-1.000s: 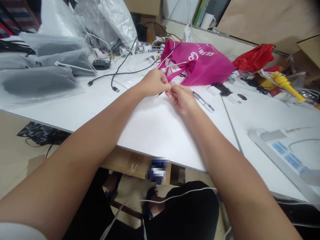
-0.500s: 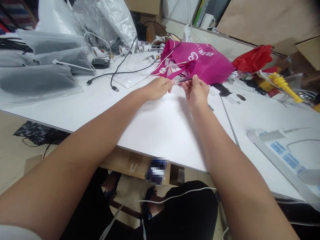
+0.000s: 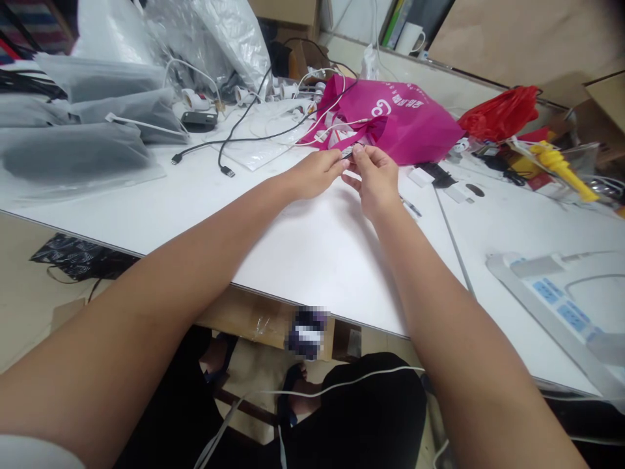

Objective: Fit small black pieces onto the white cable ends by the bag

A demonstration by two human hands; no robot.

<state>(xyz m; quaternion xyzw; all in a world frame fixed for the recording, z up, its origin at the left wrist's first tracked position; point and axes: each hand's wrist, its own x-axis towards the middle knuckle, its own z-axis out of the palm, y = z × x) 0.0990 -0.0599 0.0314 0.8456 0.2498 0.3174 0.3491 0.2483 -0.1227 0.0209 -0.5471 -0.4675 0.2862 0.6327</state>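
Over the white table, my two hands meet just in front of a magenta bag. Between their fingertips shows a slim dark stick-like piece with a pale part; most of it is hidden and its kind cannot be made out. My left hand is closed, its thumb and fingers pressed together at the piece's left end. My right hand pinches the other end between thumb and forefinger, its lower fingers loosely curled. A slim pen-like item lies on the table beside my right wrist.
Black USB cables and frosted plastic bags lie to the left. Behind stand white lamp-holder-like parts. At right are a red plastic bag, a yellow tool-like item, small white boxes and a white power strip.
My right hand has moved left and turned, closing in on my left hand. Less of the dark piece shows between them, and more of the pen-like item is uncovered.
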